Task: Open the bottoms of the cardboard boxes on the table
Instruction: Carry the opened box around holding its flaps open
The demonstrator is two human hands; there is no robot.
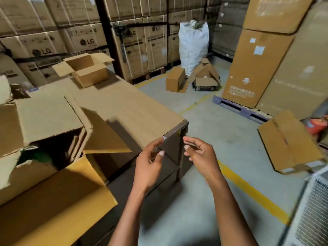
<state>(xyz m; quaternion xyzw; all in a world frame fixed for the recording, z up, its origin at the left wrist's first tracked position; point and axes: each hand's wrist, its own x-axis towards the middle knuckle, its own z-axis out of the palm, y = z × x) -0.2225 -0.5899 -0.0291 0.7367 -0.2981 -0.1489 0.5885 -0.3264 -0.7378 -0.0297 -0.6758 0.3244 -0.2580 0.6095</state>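
Cardboard covered the table (124, 107), whose near corner sat just beyond both hands. Left of the left hand (150, 162) lay a big torn box (44, 121), flaps splayed; a smaller open box (88, 70) stood well beyond it at the far end. Both hands (the right hand (200, 153) close beside its partner) hovered with fingers loosely curled, gripping nothing, the boxes untouched.

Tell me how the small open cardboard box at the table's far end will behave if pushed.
The small open cardboard box looks empty, so probably light and slides easily. Its raised flaps likely flop if grabbed.
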